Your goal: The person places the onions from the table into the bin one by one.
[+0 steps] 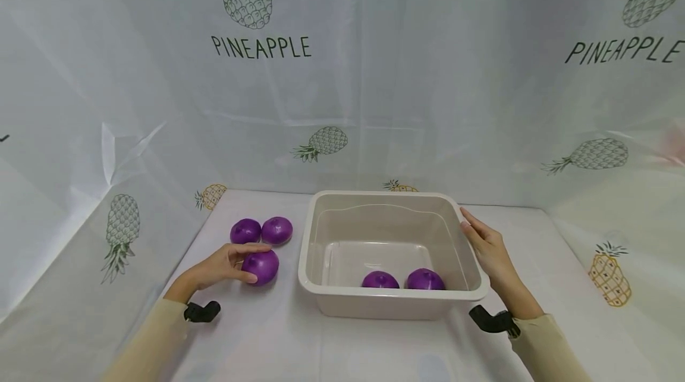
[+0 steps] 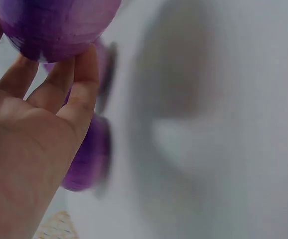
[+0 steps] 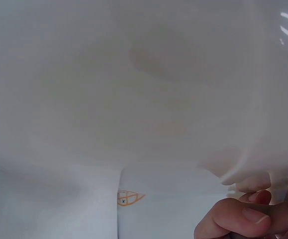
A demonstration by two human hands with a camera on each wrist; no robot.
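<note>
My left hand (image 1: 229, 268) holds a glossy purple onion (image 1: 260, 267) between thumb and fingers, to the left of a beige plastic basin (image 1: 396, 304). In the left wrist view the same onion (image 2: 59, 27) sits at the fingertips, raised above the white surface. Just behind it lie two more onions, one on the left (image 1: 245, 231) and one on the right (image 1: 277, 231). Inside the basin, near its front wall, are two onions, a left one (image 1: 380, 279) and a right one (image 1: 425, 279). My right hand (image 1: 488, 248) grips the basin's right rim; the basin wall fills most of the right wrist view.
The basin stands on a white-covered table (image 1: 257, 334). Behind and at both sides hangs a pale sheet (image 1: 428, 90) printed with pineapples. A black wrist camera mount (image 1: 202, 312) sits on the left wrist, another mount (image 1: 491, 319) on the right.
</note>
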